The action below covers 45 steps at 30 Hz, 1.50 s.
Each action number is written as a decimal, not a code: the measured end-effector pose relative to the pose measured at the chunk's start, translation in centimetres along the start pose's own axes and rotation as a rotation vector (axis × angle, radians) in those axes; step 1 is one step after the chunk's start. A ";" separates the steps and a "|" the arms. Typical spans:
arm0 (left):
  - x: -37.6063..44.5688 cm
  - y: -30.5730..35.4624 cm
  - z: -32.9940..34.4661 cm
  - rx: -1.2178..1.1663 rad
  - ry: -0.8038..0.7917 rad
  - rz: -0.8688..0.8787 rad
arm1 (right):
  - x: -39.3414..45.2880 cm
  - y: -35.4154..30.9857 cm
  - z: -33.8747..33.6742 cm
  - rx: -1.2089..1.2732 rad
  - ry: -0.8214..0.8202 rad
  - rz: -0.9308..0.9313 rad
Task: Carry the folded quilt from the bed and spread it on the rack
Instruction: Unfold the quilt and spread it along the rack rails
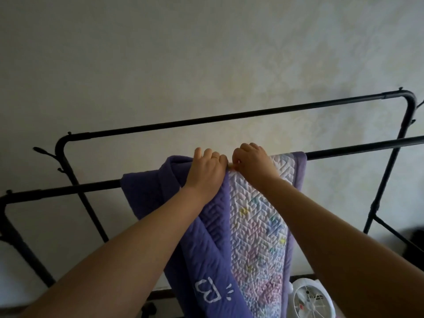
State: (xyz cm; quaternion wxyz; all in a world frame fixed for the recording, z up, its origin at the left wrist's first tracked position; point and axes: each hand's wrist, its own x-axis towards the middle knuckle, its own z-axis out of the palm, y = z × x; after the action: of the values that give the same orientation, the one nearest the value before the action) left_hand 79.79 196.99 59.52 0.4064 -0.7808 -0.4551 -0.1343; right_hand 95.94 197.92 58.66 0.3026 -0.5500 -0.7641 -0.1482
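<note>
Quilt draped over rack front bar — left hand, right hand both gripping its top fold.

Domestic room, likely a bedroom or laundry corner. A black metal drying rack stands against a pale textured wall; a small white fan sits below the rack.

Dim, soft daylight from the right; faint shadows on the pale textured wall. Slight overall softness, and wide-angle bending curves the black metal rack bars at the edges.
</note>
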 end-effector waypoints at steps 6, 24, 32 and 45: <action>1.5 0.8 -1.6 0.027 -0.119 -0.201 | -0.4 3.4 -0.5 -0.061 0.040 0.015; 7.2 9.3 -5.6 0.137 -0.253 -0.489 | -7.3 25.2 -10.6 -0.212 0.201 0.391; 5.1 7.6 -6.0 0.180 -0.334 -0.569 | -7.1 24.8 -10.7 -0.237 0.173 0.627; 6.8 12.8 -6.5 -0.193 -0.084 -0.301 | -6.5 14.5 -7.4 -0.009 -0.037 0.233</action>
State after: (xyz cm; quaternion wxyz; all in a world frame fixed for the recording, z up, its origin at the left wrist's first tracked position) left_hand 95.08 192.83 61.02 0.2857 -0.7441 -0.5684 -0.2041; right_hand 112.97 193.99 58.78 0.3013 -0.6391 -0.6998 -0.1055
